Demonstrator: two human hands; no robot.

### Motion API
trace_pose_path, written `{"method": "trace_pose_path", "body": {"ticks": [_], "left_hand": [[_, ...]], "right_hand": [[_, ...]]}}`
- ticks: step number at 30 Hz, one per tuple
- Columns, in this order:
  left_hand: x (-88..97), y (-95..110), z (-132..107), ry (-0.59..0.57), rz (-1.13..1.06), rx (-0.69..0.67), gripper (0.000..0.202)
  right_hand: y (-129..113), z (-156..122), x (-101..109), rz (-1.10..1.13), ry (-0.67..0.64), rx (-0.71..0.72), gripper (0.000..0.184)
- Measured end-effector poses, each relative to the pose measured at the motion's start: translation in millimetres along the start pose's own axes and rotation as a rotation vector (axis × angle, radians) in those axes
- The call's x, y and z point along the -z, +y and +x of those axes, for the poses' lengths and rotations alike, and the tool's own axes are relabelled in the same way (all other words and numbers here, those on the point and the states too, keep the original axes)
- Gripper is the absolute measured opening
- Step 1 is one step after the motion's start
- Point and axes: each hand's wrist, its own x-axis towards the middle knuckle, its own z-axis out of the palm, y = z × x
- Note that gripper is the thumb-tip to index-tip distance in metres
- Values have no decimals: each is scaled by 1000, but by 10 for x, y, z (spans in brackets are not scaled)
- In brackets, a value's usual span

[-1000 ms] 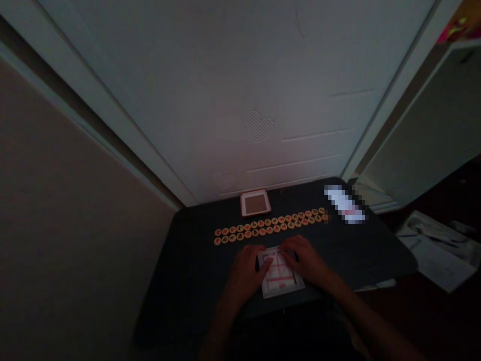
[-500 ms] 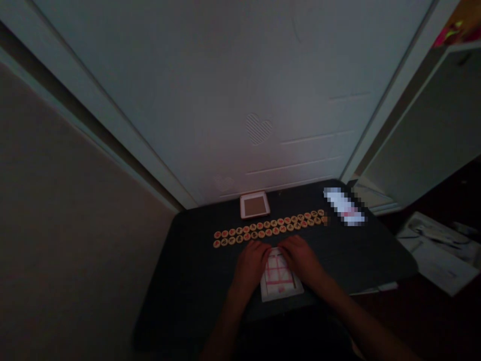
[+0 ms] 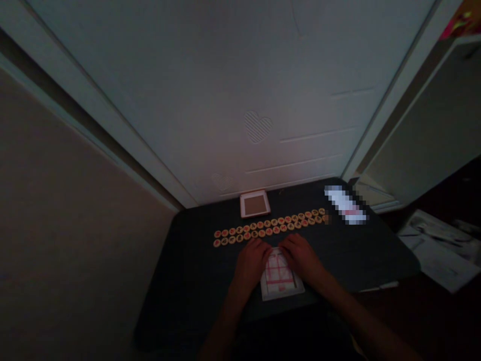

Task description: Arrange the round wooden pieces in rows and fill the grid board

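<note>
head view: dim room, looking down at a dark table (image 3: pixel 188 281) set against a pale door (image 3: pixel 210 90) with a heart (image 3: pixel 257 126) pressed into it.
white board (image 3: pixel 280 281): lay flat near the table's near edge, red grid lines on it, between the two hands.
left hand (image 3: pixel 251 263): rested on the board's left far corner, fingers bent over the edge; whether it gripped could not be told.
right hand (image 3: pixel 302 258): rested on the board's right far corner, fingers curled; grip also unclear.
round pieces (image 3: pixel 268 228): two long rows just beyond the fingertips, slanting up to the right.
small square tray (image 3: pixel 255 204): sat behind the rows, near the door.
blurred white object (image 3: pixel 344 204): at the table's far right corner.
papers (image 3: pixel 436 245): on the floor to the right, well apart from the table.
</note>
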Motion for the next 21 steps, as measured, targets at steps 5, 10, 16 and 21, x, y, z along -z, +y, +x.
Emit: {"method": "trace_pose_path", "body": {"ticks": [5,10,16,21], "left_hand": [[-40,-46,3,9,-32,-12,14],[-75,-87,-23,29,-92,28,14],[-47,-100,-77,65,-144,85,17],[-17,-92,-71,50,-158,81,18]], "right_hand": [[-7,7,4,-11,-2,-13,14],[-3,-5,21,15,3,-24,13],[-2,4,64,57,-28,-25,14],[-33,20,69,51,-34,-34,16]]}}
